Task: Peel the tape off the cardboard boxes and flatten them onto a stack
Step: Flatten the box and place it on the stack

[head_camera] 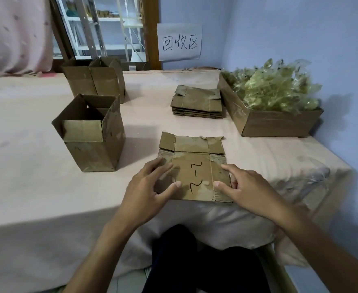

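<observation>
A flattened cardboard box marked with black pen lies near the table's front edge. My left hand lies on its left side, fingers spread and thumb on top. My right hand holds its right edge, thumb on top and fingers tucked under the edge. A stack of flattened boxes sits further back, to the right of centre. An upright open box stands at the left, and two more open boxes stand behind it.
A shallow cardboard tray heaped with crumpled clear tape stands at the right against the blue wall. A paper sign hangs on the wall. A pale cloth covers the table; my dark-clothed legs show below its front edge.
</observation>
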